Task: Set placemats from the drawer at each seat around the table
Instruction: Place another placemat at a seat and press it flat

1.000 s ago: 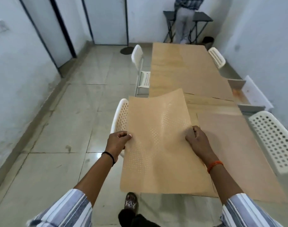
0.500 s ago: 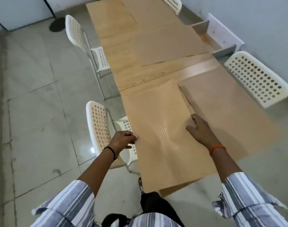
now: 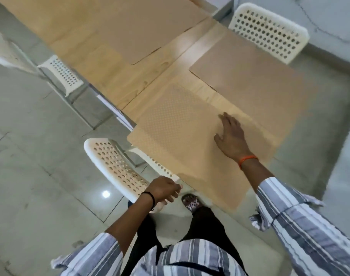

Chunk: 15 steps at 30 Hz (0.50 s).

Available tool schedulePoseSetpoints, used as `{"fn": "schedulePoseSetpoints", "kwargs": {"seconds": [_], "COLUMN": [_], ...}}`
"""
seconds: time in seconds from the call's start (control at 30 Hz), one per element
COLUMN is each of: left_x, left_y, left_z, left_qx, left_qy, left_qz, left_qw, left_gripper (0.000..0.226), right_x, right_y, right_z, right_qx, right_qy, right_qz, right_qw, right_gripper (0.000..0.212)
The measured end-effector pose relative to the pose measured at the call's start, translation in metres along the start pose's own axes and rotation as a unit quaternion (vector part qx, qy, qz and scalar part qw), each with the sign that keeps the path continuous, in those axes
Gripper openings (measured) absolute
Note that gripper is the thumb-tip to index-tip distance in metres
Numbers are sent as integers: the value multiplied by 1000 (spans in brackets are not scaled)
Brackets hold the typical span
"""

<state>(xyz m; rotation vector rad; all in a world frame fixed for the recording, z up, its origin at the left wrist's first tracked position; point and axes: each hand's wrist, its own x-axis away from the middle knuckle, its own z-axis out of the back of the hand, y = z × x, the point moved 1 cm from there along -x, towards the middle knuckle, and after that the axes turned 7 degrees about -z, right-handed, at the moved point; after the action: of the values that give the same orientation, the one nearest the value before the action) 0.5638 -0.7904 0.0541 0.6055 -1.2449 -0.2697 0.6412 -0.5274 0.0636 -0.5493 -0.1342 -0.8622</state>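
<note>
The table [image 3: 114, 80] now carries the dotted placemat [image 3: 182, 144] flat at the near left seat, beside the mat already laid at the right, so this place looks set. Half a second ago both hands held it; now the right hand [image 3: 230, 138] presses it with straight fingers, while the left hand [image 3: 164, 190] has let go, loosely curled, apparently empty.

3 placemats [image 3: 182, 140], 3 chairs [image 3: 118, 168], 1 table [image 3: 130, 84], 2 hands [image 3: 232, 136].
</note>
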Motion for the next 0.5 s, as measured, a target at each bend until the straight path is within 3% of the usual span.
{"fn": "schedulePoseSetpoints", "kwargs": {"seconds": [0.1, 0.3, 0.37, 0.5], "left_x": [1, -19, -36, -75], "left_y": [9, 36, 42, 45], "left_z": [30, 86, 98, 118], "left_qx": [-88, -220, -295, -493], "left_qy": [25, 106, 134, 92], "left_qz": [-126, -328, -360, -331], "left_qw": [988, 912, 875, 800], "left_gripper": [23, 19, 32, 65], "right_x": [48, 113, 128, 145], "right_y": [-20, -32, -31, -44], "right_z": [-33, -84, -100, -125], "right_qx": [-29, -11, 26, 65], "right_qy": [-4, 30, 24, 21], "right_qz": [-41, -169, -206, -234], "right_qw": [999, 985, 978, 970], "right_gripper": [65, 71, 78, 91]}}
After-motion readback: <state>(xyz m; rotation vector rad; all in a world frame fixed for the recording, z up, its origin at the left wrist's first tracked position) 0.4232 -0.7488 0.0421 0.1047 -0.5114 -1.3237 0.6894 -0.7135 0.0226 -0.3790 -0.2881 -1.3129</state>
